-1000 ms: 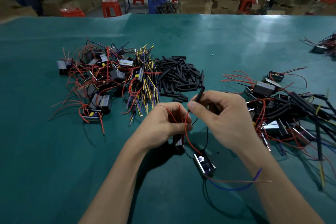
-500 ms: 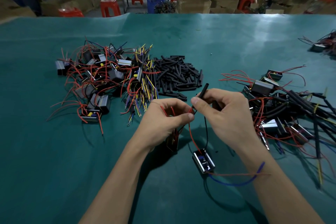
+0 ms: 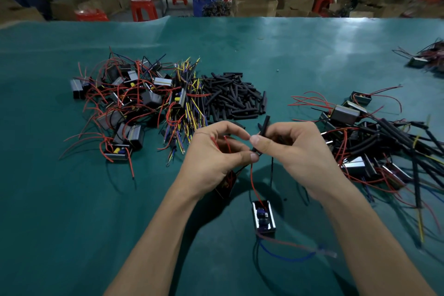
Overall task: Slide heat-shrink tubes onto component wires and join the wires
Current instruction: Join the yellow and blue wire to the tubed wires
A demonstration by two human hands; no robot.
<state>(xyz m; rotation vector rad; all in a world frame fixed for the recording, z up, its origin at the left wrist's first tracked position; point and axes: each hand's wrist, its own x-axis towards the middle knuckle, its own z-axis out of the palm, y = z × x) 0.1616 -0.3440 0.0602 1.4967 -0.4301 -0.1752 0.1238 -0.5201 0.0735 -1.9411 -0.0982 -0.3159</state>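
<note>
right hand above the middle of the green worktop, thumb and forefinger pinched together on a black heat-shrink tube that points up and away, tilted a little to the right. left hand just beside it, thumbs nearly touching, grip clamped on thin red wires near the tube's lower end; whether a wire end sits inside the tube, cannot tell. from the pinch, one red wire dropping toward the near edge to a small open-framed component lying flat on the worktop, with a blue wire curling out of its near side. a second dark component tucked under the left palm, mostly hidden. beyond the hands, a loose pile of black tubes; touching that pile's left side, a tangle of unworked components with red, yellow and blue leads. toward the right edge, a heap of finished pieces with long black sleeves. past the far edge, red stools and cardboard boxes, blurred.
</note>
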